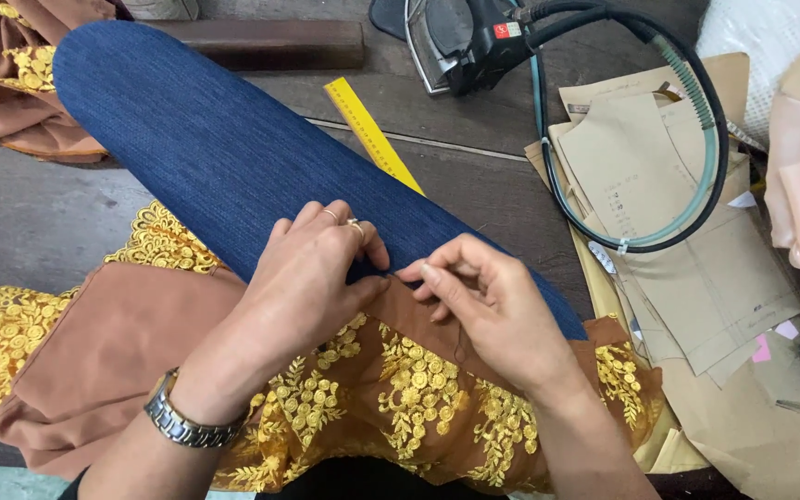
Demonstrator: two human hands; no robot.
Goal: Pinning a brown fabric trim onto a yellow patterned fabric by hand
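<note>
A long padded board covered in blue denim [196, 139] runs from the upper left toward me. A brown garment with gold embroidered lace [400, 389] is draped over its near end. My left hand [312, 278], with rings and a metal wristwatch, presses on the fabric's top edge. My right hand [479, 301] pinches the same edge right beside it, fingertips nearly touching the left hand's. Whether a pin or needle sits between the fingers cannot be told.
A yellow measuring ruler [372, 134] lies on the dark wooden table behind the board. An iron [469, 42] with a looped green-black hose [696, 130] stands at the top. Brown paper patterns [678, 222] pile on the right. More brown and gold fabric [11, 74] lies upper left.
</note>
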